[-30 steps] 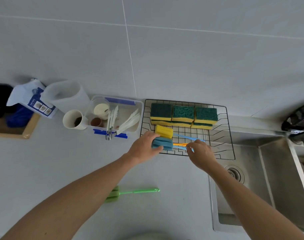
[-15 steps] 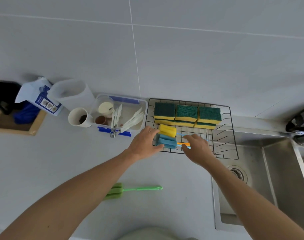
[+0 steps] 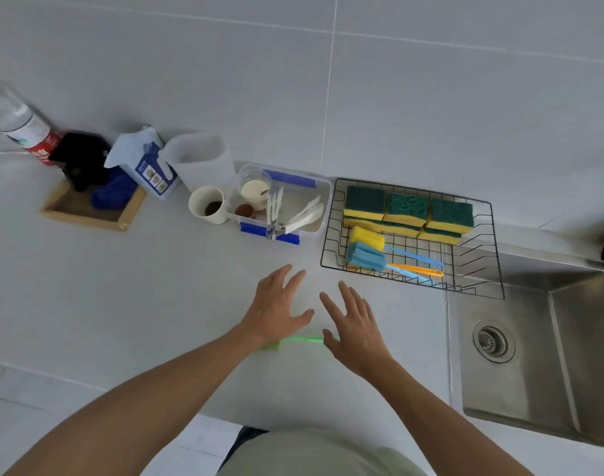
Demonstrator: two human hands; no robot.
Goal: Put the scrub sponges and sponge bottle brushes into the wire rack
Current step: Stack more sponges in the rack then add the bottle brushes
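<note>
A: Green sponge bottle brush (image 3: 295,341) lies flat on the counter (image 3: 122,304), mostly hidden under both hands. Left hand (image 3: 276,309) and right hand (image 3: 357,326) hover above it, fingers spread, holding nothing.

B: Rack status?

A: Wire rack (image 3: 492,235) holds the scrub sponges (image 3: 408,214) stacked along its back, with the yellow brush (image 3: 367,239) and blue brush (image 3: 365,258) lying in front, handles pointing right.

B: Best move?

A: Probably pinch the thin green handle with the right hand, support the foam head with the left, lift, then lay it parallel to the other two, near the rack's front.

B: Obstacles?

A: Plastic tub (image 3: 322,201) of utensils and paper cup (image 3: 207,204) sit just left of the rack; sink (image 3: 534,355) on the right. The rack's raised front rim needs clearing.
</note>
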